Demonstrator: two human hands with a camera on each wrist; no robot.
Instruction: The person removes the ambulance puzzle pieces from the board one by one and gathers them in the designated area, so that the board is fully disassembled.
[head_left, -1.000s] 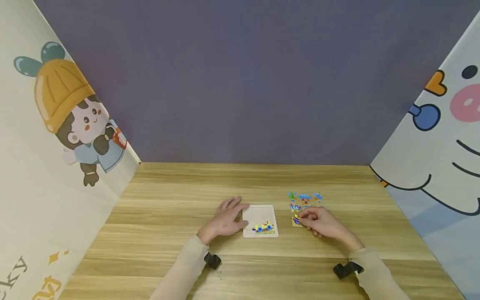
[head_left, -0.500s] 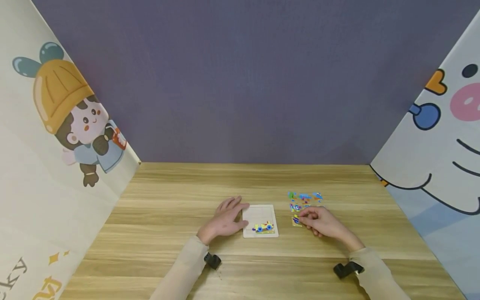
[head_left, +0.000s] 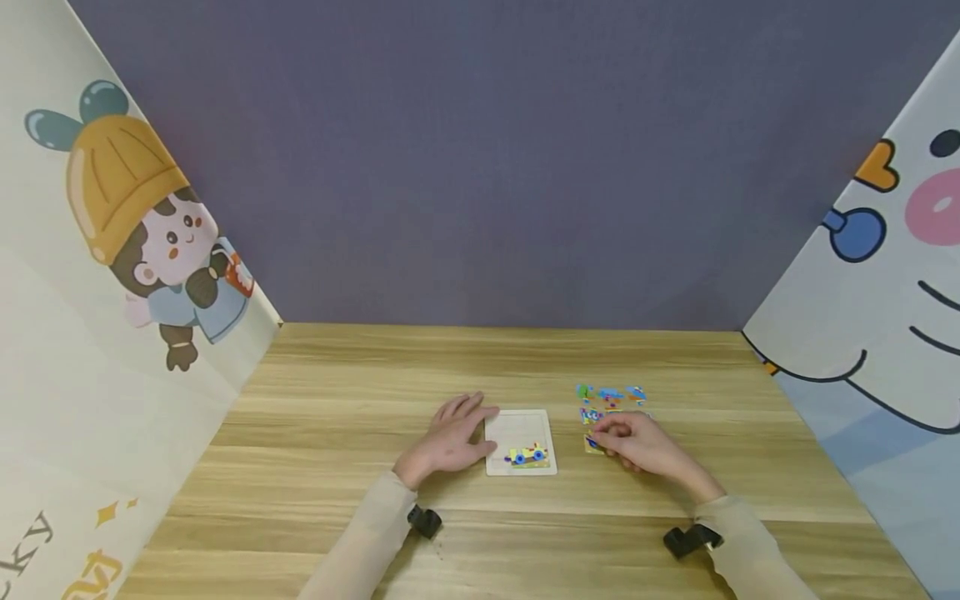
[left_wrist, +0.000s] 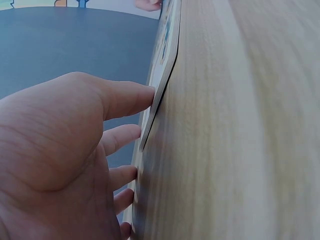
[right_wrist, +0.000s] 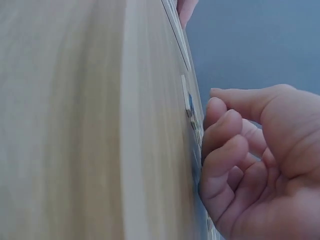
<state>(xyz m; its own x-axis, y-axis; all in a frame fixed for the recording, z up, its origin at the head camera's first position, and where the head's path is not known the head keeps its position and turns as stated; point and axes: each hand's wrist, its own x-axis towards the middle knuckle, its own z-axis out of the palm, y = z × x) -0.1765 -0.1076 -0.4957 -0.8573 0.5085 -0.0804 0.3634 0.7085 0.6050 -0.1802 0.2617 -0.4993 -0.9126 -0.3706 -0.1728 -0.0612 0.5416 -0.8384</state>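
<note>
My left hand (head_left: 453, 442) lies spread beside a pale square puzzle board (head_left: 516, 427), its thumb and index fingertip touching the board's left edge. Fitted puzzle pieces (head_left: 528, 455) on the lower part of the board show a yellow vehicle with blue wheels. My right hand (head_left: 643, 443) is over a loose puzzle piece (head_left: 592, 445) and partly covers it. In the right wrist view that piece (right_wrist: 186, 96) lies flat on the table, apart from the fingertips. The right fingers are curled, with thumb and index tips close together and nothing visible between them.
More loose puzzle pieces (head_left: 590, 415) lie in rows behind the right hand, some partly hidden by it. The wooden table (head_left: 480, 542) meets a dark back panel (head_left: 495, 167). Printed side panels stand at left and right. Each wrist wears a black camera (head_left: 425, 522).
My right hand has shifted slightly left over the loose piece and now hides more of it. The left hand and the board have stayed in place.
</note>
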